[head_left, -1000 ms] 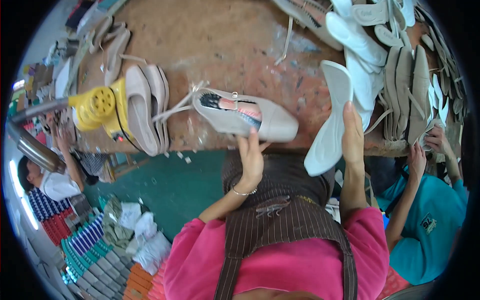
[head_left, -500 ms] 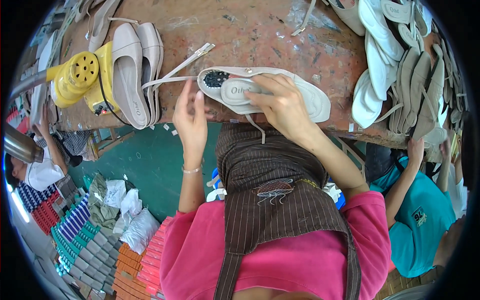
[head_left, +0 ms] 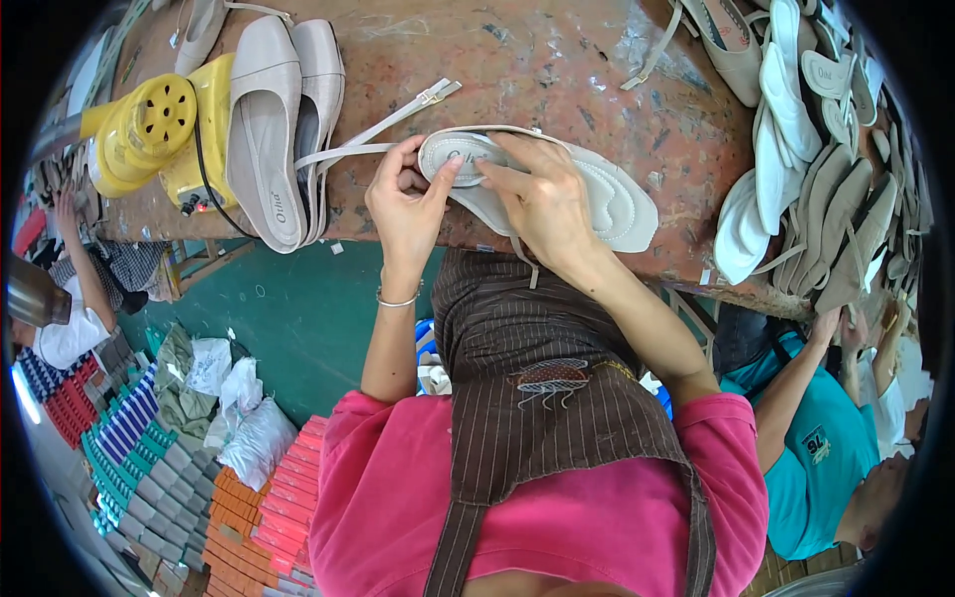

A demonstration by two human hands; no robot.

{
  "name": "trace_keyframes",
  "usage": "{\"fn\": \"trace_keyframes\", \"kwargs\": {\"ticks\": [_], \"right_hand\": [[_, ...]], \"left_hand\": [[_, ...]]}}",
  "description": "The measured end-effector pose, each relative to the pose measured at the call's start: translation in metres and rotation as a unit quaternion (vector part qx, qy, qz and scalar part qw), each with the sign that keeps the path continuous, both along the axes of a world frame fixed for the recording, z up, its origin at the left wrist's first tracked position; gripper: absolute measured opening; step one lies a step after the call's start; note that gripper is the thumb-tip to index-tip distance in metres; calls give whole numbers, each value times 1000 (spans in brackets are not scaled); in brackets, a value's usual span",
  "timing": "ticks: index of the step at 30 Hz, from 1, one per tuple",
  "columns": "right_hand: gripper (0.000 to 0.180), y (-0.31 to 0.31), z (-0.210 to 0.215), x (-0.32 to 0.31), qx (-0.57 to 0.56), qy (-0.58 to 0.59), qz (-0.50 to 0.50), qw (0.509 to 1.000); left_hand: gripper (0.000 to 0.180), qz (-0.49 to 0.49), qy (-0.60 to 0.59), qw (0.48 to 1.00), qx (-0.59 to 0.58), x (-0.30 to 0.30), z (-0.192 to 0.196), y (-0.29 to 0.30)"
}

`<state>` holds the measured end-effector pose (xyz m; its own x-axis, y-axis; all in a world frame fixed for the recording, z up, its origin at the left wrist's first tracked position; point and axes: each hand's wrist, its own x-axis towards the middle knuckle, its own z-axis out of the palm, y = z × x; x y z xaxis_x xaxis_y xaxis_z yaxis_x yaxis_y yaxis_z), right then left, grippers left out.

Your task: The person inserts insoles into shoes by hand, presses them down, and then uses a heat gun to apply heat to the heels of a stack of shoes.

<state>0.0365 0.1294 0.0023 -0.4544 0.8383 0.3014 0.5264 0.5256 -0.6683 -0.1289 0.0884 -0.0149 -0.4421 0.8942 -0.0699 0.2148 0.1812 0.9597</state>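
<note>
A beige shoe [head_left: 484,212] lies sideways at the table's near edge, heel to the left. Inside its heel sits a pale, padded insole [head_left: 460,173]. My left hand [head_left: 408,207] wraps the heel end, its thumb pressed on the insole. Across the middle lies my right hand [head_left: 545,199], fingers bent down onto the insole, partly hiding it. Stitched pale padding [head_left: 612,204] shows beyond my right hand; where it meets the toe is unclear. A thin strap [head_left: 523,261] hangs off the near side.
Left of my hands stand finished-looking beige shoes [head_left: 261,109], with a buckled strap [head_left: 398,117] stretching toward me. Beyond them is a yellow machine [head_left: 159,124]. White insoles [head_left: 746,224] and taupe shoe pieces [head_left: 836,214] pile at right. A co-worker in teal [head_left: 816,438] works there.
My left hand has come to the heel and now grips it. The insole's heel has moved left, covering the dark patch inside the shoe. The whole view has shifted slightly.
</note>
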Motion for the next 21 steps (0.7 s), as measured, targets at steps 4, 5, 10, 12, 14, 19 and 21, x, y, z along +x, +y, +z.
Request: {"fn": "trace_keyframes", "kwargs": {"ticks": [4, 5, 10, 12, 14, 19, 21], "right_hand": [[24, -2, -1, -1, -5, -38, 3, 999], [24, -3, -1, -1, -6, -38, 2, 999], [33, 6, -5, 0, 51, -32, 139, 988], [33, 9, -1, -2, 43, -47, 147, 987], [33, 1, 4, 1, 39, -62, 157, 985], [32, -17, 16, 17, 78, -209, 49, 974], [32, -12, 21, 24, 86, -224, 38, 970]], "left_hand": [[28, 4, 39, 998, -43, 1, 1, 9], [24, 9, 8, 999, -45, 0, 2, 12], [15, 36, -50, 994, -94, 0, 6, 19], [13, 44, 4, 996, -80, 3, 8, 21], [14, 37, 20, 996, -83, 2, 11, 20], [17, 16, 91, 991, -92, 2, 6, 20], [18, -15, 221, 969, -106, 5, 9, 15]]}}
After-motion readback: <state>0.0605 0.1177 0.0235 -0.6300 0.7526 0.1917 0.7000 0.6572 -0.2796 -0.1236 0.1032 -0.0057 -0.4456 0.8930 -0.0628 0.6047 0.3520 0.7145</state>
